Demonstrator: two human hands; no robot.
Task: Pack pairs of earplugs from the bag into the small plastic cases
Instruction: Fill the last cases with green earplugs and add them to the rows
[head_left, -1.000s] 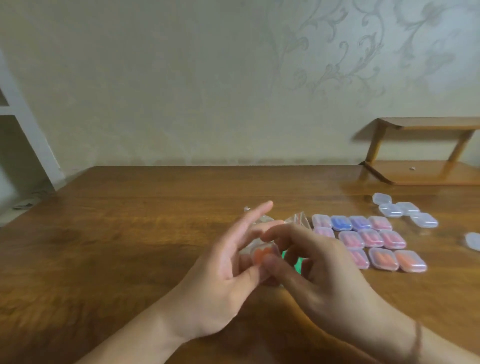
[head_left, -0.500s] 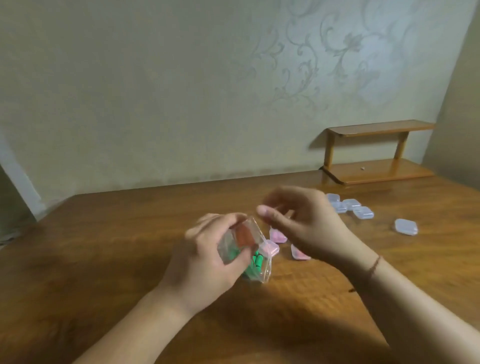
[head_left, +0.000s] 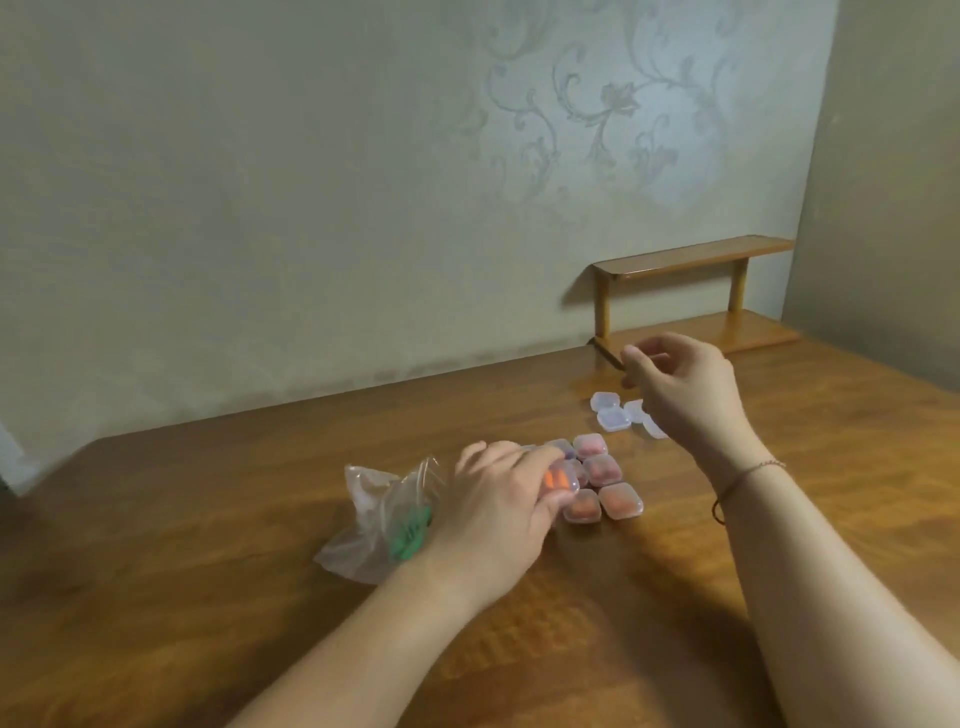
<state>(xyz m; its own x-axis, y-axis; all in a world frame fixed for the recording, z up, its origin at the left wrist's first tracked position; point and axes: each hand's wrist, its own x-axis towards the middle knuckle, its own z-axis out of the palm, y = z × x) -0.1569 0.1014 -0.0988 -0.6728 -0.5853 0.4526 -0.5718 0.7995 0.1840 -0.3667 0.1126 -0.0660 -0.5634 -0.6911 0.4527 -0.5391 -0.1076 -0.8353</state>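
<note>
Earplugs, orange, sit in the clear case (head_left: 562, 479) the left hand (head_left: 498, 506) grips to add to the filled cases (head_left: 602, 470), while the right hand (head_left: 685, 387), apparently grasping nothing, hovers at 1 o'clock over the empty cases (head_left: 609, 410).

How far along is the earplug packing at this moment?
Done: several small clear plastic cases holding orange-pink earplugs sit grouped on the wooden table. In hand: the left hand holds a case with orange earplugs at that group; the right hand hovers over the empty clear cases. Left: those empties and green earplugs in the clear plastic bag.
</note>
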